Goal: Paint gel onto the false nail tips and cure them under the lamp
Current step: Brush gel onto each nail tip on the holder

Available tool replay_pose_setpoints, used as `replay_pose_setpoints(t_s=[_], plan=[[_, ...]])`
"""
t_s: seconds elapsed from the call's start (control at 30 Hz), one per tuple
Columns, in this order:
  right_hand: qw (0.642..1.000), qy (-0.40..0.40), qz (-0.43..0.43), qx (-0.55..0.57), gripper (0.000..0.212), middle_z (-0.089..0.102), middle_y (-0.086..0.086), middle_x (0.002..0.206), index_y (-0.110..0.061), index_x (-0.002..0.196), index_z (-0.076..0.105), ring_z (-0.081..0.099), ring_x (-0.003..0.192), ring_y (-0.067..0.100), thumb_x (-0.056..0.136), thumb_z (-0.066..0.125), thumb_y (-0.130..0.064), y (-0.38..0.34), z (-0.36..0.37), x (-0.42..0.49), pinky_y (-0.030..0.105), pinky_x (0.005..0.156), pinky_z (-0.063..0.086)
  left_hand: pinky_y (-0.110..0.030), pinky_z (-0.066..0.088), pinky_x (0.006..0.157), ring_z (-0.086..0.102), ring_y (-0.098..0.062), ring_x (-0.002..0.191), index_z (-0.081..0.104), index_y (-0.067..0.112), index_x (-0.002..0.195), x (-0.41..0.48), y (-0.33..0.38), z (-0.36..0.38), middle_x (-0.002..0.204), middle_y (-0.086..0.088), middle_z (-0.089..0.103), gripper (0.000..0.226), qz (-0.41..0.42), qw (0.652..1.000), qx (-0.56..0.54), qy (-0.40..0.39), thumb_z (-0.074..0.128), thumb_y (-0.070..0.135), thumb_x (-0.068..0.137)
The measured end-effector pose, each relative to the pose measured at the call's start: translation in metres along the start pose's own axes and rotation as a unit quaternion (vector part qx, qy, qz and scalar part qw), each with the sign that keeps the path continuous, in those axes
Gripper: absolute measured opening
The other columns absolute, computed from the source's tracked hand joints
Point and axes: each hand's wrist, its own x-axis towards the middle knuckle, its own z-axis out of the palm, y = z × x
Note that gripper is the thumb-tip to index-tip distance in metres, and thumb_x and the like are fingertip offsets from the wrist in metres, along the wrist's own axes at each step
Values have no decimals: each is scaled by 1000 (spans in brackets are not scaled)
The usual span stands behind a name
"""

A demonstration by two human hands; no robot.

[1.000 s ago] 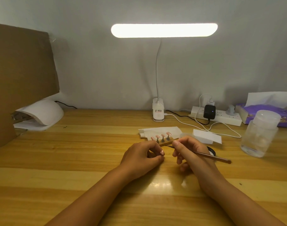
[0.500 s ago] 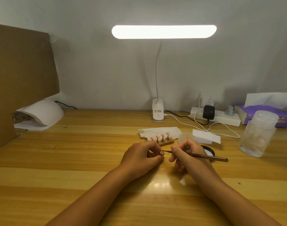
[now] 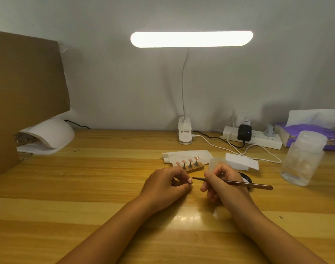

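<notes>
My left hand pinches a pink false nail tip on a small stand between thumb and fingers, just above the wooden table. My right hand holds a thin brown brush, and its dark bristle end lies right beside the nail tip. Behind the hands a small wooden holder carries several more pink nail tips on stands. The white curing lamp sits at the far left of the table. A black gel pot shows partly behind my right hand.
A lit desk lamp clips on at the back centre. A power strip with cables, white paper pads, a clear lidded jar and a purple tissue pack lie to the right. A cardboard panel stands at left.
My right hand has swung the brush from pointing up-left to lying nearly level, bringing its tip down to the nail tip in my left hand. My left hand has stayed put.
</notes>
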Motion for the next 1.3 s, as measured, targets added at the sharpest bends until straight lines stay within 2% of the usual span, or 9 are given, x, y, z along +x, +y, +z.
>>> replay_pose_setpoints(t_s=[0.2,0.4,0.57,0.67,0.8,0.97,1.07,1.3], plan=[[999,-21,-16,-25,22,74,3,73,-8,91,55,61,53,10,95,60,-28,1,1,0,21,49,49,-29,50,71,56,3,67,69,37,84,1,0,0,83,19,67,6,-6,1000,-6,-3,75,36,83],[998,-39,-6,-41,16,72,7,69,-6,88,54,60,52,11,94,60,-19,0,1,-1,22,48,47,-26,47,68,55,5,66,69,38,86,1,-2,0,84,21,67,7,-5,1000,-1,-3,75,36,83],[999,5,10,51,14,68,4,61,-3,88,56,56,46,9,94,60,-15,-4,-3,0,21,43,46,-23,40,64,54,8,66,64,43,82,0,-2,0,87,24,66,12,3,1000,4,1,74,38,83],[995,19,9,96,22,69,2,64,-5,95,59,56,48,8,92,63,-26,-5,-5,0,18,44,45,-22,38,63,53,8,65,62,45,82,0,-2,1,88,24,65,14,11,1000,2,4,73,37,84],[995,0,-10,95,35,72,3,71,-10,97,63,59,54,7,78,69,-39,-8,-4,-2,18,46,46,-24,39,62,52,3,63,62,44,85,-1,-2,1,89,26,65,11,13,1000,12,9,72,39,83],[996,19,-7,87,16,71,4,70,-6,95,57,58,50,8,92,64,-21,-4,-5,0,18,44,45,-21,35,61,51,4,66,59,47,83,-1,-1,0,82,34,60,14,20,999,33,3,71,39,85],[998,8,6,57,16,69,7,64,-7,86,55,55,46,9,94,61,-18,-2,-3,0,20,43,45,-23,34,60,51,3,65,58,47,80,-1,0,1,81,39,57,17,32,999,43,9,71,38,85],[1000,1,6,20,14,70,10,65,-4,85,53,56,47,11,93,60,-14,-3,-1,-1,22,44,46,-25,38,61,51,1,67,60,42,83,-3,1,2,82,26,59,11,48,997,54,19,70,39,85]])
